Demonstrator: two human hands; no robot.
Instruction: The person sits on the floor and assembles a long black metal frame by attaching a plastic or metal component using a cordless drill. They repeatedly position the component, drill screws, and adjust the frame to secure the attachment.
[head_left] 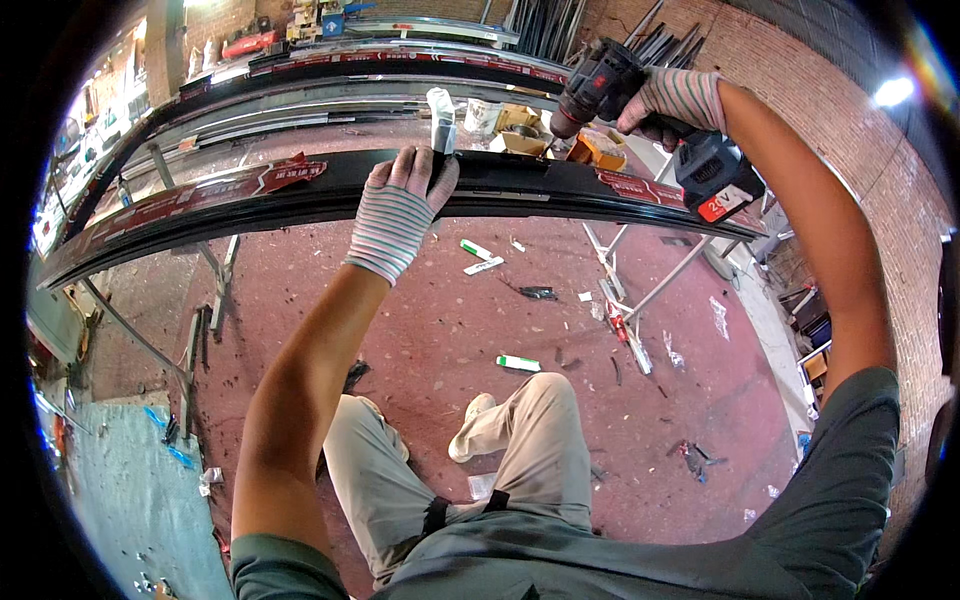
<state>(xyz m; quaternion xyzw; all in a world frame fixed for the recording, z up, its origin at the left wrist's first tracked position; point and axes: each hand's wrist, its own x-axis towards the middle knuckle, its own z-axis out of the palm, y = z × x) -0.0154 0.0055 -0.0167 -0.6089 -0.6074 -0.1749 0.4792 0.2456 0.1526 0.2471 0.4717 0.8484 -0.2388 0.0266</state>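
A long black metal frame profile (500, 176) with red-and-white film strips runs across in front of me. My left hand (400, 205), in a striped knit glove, is closed around the base of an upright black handle with a white-wrapped top (441, 118), resting against the profile. My right hand (680, 103), gloved alike, grips a black cordless drill (603, 85) with its battery hanging below. The drill is tilted, its bit pointing down at the profile's upper side right of my left hand; whether the tip touches is too small to tell.
Metal trestle legs (655, 285) stand under the frame at both sides. Offcuts, small green-and-white packets (518, 363) and scraps litter the red floor. Behind the profile are open cardboard boxes (598, 150), a white bucket (482, 117) and more long profiles. A brick wall (800, 110) rises at right.
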